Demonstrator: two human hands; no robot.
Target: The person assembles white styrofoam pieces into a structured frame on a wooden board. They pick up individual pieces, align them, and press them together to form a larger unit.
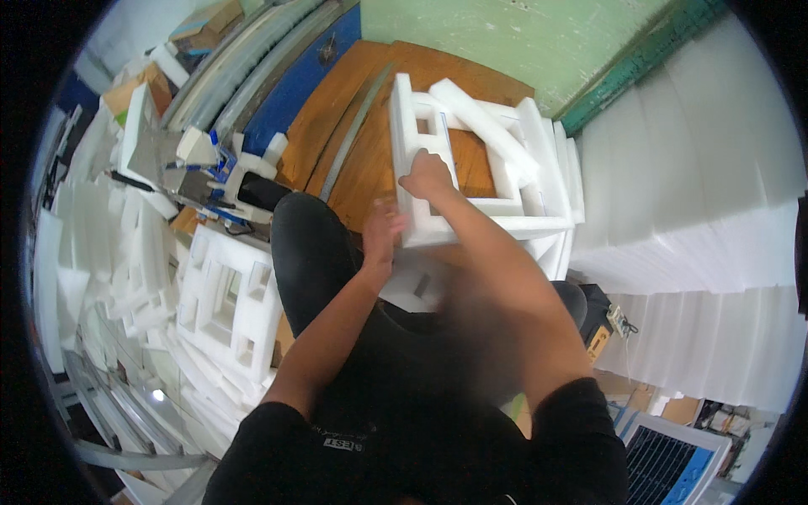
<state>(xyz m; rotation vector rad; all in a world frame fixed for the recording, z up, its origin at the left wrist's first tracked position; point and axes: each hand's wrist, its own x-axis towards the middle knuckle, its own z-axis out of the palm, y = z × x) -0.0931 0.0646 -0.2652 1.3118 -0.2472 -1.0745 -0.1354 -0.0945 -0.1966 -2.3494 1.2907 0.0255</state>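
A white foam frame (pixel 539 220) with rectangular openings stands on the brown wooden board before me. My right hand (pixel 427 178) is closed over its left bar, the fingers curled at the bar's top edge; anything small inside the grip is hidden. Beside the frame's near left corner is my left hand (pixel 384 229), slightly blurred, with fingers apart and their tips at the foam's outer side. A loose white foam strip (pixel 484 124) lies slantwise across the top of the frame.
More white foam frames (pixel 227 295) are piled at the left, near a tool with blue parts (pixel 220 168). A metal ruler-like strip (pixel 349 139) lies on the wooden board (pixel 316 160). Tall stacks of white foam sheets (pixel 682 168) stand on the right, by a green wall (pixel 513 42).
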